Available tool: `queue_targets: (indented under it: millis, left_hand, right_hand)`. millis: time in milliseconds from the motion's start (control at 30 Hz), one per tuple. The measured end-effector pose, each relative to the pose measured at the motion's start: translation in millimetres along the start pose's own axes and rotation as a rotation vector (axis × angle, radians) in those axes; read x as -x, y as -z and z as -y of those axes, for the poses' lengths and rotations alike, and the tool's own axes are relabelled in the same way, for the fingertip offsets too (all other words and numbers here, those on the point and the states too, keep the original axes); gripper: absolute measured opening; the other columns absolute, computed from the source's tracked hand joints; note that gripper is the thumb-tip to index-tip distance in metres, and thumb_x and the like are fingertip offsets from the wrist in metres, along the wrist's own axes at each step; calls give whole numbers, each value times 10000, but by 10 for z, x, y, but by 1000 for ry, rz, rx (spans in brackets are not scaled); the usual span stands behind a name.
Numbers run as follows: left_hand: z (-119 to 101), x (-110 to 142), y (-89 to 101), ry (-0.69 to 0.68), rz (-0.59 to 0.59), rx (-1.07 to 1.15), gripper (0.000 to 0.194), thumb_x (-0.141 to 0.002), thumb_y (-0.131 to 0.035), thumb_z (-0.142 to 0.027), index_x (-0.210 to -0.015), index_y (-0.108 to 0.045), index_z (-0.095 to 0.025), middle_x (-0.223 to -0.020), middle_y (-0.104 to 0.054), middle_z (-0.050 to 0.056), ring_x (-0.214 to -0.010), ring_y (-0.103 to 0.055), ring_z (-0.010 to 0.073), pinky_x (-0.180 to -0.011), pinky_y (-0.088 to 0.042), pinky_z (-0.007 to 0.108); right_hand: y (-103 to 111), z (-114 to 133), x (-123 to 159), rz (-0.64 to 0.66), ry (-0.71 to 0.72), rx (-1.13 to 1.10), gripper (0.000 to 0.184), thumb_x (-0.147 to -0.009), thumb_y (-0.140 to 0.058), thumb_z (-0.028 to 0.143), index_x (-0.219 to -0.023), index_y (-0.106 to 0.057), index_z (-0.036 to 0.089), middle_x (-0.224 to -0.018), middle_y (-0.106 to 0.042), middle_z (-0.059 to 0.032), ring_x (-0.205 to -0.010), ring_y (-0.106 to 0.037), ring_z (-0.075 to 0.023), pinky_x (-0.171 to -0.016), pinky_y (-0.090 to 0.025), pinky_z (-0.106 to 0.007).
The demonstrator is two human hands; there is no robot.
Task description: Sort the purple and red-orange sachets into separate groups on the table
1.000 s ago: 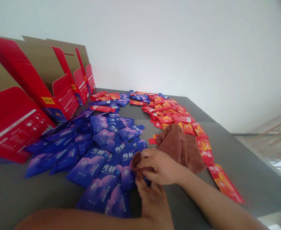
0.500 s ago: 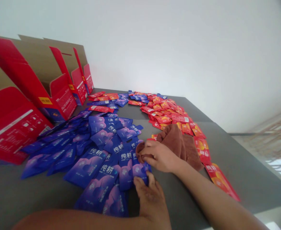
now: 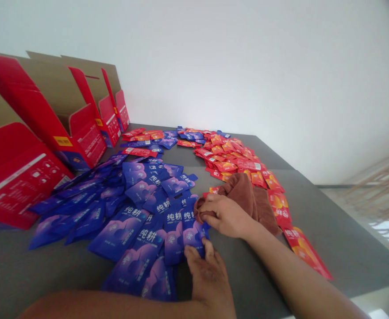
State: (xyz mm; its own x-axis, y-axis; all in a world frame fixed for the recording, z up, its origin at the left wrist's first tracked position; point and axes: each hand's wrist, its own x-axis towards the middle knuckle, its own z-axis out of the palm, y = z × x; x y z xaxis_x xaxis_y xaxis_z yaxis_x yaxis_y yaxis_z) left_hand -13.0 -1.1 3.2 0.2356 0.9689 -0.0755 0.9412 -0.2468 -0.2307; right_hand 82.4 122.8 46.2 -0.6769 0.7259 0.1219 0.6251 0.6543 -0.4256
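My right hand (image 3: 229,217) is closed on a bunched end of a brown cloth (image 3: 267,208), at the right side of a blue and purple packet (image 3: 191,232). The rest of the cloth lies in folds behind that hand, partly over red packets. My left hand (image 3: 210,272) grips the same blue packet's lower end between thumb and fingers, holding it at the edge of the blue heap. More blue packets (image 3: 148,235) lie overlapping to the left, printed with white characters.
Red and orange packets (image 3: 234,155) spread in a curved band on the right. A mixed group of packets (image 3: 141,141) lies farther back. Several open red cardboard boxes (image 3: 84,133) stand along the left of the grey table (image 3: 333,239). A white wall rises behind.
My right hand has shifted slightly right with the bunched cloth, uncovering more of the blue packet's upper part. My left hand stays at the packet's lower end.
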Motion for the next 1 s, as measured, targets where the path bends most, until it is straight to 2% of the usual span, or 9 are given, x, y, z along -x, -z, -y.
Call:
queue_targets:
  millis: [67,200,367,533,700,833,933,967,1000]
  left_hand:
    - [-2,-4,2,7,-5,5,500,-803,-527,-9,-1196,-635,-299,-1359,-557,95,-1163,-569,400,-1020,-415,592]
    - [-51,-34,-36,63,97,11,503,-794,-550,-28,-1212,-621,-298,-1351,-565,108,-1199,-534,418,-1046,-358,631]
    - [8,7,-28,-15,-20,-20,495,-820,-496,-18,-1213,-631,-287,-1358,-573,101,-1151,-588,377,-1020,-409,595]
    - [65,9,-49,-26,-39,-25,471,-830,-481,-25,-1200,-643,-266,-1338,-591,116,-1138,-596,379,-1006,-421,600]
    - [73,-113,-137,-25,-17,41,491,-783,-512,9,-1188,-649,-231,-1315,-601,127,-1145,-585,396,-997,-426,609]
    - [146,-167,-102,35,80,118,496,-754,-539,35,-1142,-679,-241,-1303,-595,116,-1152,-574,408,-1012,-399,637]
    - [317,-154,-28,6,-3,156,446,-776,-530,53,-1100,-712,-194,-1213,-661,156,-1102,-623,359,-1014,-432,563]
    - [393,-160,-9,-109,-81,194,391,-790,-541,39,-1078,-723,-154,-1173,-687,172,-1073,-643,335,-997,-461,502]
    - [472,-179,4,-116,-86,222,326,-756,-619,30,-979,-757,-164,-1077,-734,147,-1030,-664,320,-980,-479,472]
  right_hand:
    - [8,23,6,19,50,-35,125,-861,-566,135,-846,-681,181,-887,-601,-35,-856,-542,-155,-774,-399,-269]
    - [-12,132,17,95,183,-134,129,-876,-563,148,-856,-680,199,-925,-621,-22,-878,-550,-147,-805,-404,-269]
    - [-12,-15,-1,-49,22,-50,129,-856,-530,106,-845,-637,176,-870,-592,-40,-848,-528,-165,-781,-400,-284]
    - [60,-91,5,-257,-95,-199,176,-802,-426,36,-750,-501,187,-768,-566,-4,-732,-508,-139,-702,-395,-256]
    - [178,33,127,28,-111,-178,172,-730,-470,48,-783,-558,186,-763,-627,19,-691,-550,-120,-613,-372,-219]
    - [178,162,212,230,-204,-41,87,-776,-557,193,-852,-596,209,-758,-656,29,-654,-576,-126,-536,-322,-220]
    - [78,285,149,248,-212,90,227,-771,-632,351,-942,-577,213,-820,-678,-1,-696,-609,-164,-526,-308,-236]
    - [34,325,100,234,-205,139,280,-766,-641,375,-975,-564,206,-857,-683,-21,-723,-619,-182,-533,-314,-244]
    - [-12,360,39,222,-197,183,320,-768,-640,386,-1010,-550,197,-896,-686,-44,-749,-627,-199,-544,-326,-253]
